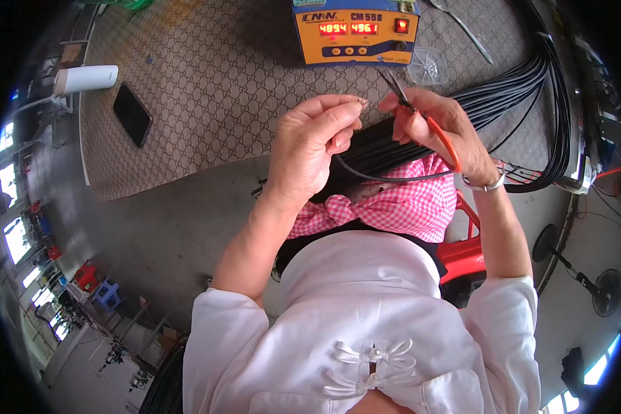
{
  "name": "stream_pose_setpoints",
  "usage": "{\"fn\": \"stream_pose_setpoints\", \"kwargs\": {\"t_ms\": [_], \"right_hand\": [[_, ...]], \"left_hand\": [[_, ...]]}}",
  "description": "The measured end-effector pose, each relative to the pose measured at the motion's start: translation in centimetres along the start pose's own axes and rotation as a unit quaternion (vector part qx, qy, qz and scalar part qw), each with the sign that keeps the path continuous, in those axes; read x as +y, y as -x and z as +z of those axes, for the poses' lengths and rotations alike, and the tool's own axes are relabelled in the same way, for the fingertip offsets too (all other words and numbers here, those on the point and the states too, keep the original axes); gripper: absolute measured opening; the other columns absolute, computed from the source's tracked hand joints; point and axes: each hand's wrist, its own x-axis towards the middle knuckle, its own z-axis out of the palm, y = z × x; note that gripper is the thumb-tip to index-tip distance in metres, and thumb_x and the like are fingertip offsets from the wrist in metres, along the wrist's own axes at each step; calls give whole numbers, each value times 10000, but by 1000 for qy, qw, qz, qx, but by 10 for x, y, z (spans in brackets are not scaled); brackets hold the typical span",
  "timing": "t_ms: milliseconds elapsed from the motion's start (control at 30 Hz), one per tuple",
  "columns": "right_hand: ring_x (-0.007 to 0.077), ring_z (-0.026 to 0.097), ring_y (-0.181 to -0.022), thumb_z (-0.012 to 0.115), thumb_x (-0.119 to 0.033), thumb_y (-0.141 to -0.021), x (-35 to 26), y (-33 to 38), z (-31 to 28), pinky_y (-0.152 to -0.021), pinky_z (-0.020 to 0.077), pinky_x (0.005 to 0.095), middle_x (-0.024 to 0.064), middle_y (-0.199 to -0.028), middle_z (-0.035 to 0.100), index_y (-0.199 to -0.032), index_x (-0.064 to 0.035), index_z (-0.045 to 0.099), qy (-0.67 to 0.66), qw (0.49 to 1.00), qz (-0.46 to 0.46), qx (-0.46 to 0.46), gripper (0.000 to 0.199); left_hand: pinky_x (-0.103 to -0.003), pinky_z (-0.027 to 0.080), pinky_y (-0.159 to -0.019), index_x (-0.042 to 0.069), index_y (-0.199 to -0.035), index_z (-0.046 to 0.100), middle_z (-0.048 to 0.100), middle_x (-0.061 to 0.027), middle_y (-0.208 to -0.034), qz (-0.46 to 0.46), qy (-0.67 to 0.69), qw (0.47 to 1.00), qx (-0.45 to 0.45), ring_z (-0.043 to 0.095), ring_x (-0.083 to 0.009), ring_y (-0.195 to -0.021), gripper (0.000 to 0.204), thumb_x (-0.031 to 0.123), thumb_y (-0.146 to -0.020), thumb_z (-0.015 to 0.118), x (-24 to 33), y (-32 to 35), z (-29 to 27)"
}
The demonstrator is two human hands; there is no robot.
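Note:
My left hand [315,141] is closed in a pinch in front of my chest. A black cable [386,179] runs out from beneath its curled fingers and bends to the right; what shows at the fingertips is too small to make out. Just right of it, my right hand [438,124] is wrapped around scissors with orange handles [446,143]. Their narrow dark blades point up and away, slightly apart from the left fingertips. A thick bundle of black cables [510,90] lies behind the right hand and across my lap.
On the patterned table stand an orange-and-blue device with a red display [355,41] and a clear round dish [428,67]. Tweezers [466,31] lie at the back right. A phone [132,115] and a white tumbler [86,79] rest at the left. A red stool [462,255] is beside me.

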Motion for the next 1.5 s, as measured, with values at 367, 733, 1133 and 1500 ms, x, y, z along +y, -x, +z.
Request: {"fn": "stream_pose_setpoints", "kwargs": {"t_ms": [367, 733, 1133, 1500], "right_hand": [[18, 423, -541, 679, -297, -755, -22, 8, 3, -485, 345, 165, -38, -634, 523, -929, -1, 626, 15, 991, 123, -48, 347], [5, 412, -562, 694, -306, -738, -14, 6, -7, -499, 330, 147, -56, -648, 504, -937, 13, 621, 58, 986, 129, -83, 383], [55, 525, -668, 689, -250, -746, -9, 1, -10, -612, 442, 201, 32, -727, 612, -933, 15, 634, 116, 985, 66, -106, 329], [49, 520, -646, 700, -223, -736, -9, 0, -9, -600, 449, 196, 27, -680, 600, -894, 25, 628, 150, 981, 59, -104, 302]], "left_hand": [[-158, 308, -442, -41, -842, 602, 555, -42, -680, -16, -5, 1000, -7, 423, -34, -523, 125, 59, -768, 594, -1, -1, -3], [-165, 302, -458, -58, -865, 594, 512, -27, -661, -61, -44, 997, -9, 396, -44, -532, 161, 68, -767, 583, 5, -1, 0], [-162, 305, -450, -41, -862, 591, 520, -34, -654, -79, -54, 995, -20, 405, -40, -516, 146, 67, -762, 593, 6, -3, -3], [-161, 317, -459, -35, -854, 588, 523, -36, -668, -89, -56, 994, -22, 409, -42, -523, 133, 65, -766, 590, 3, -5, -7]]}}
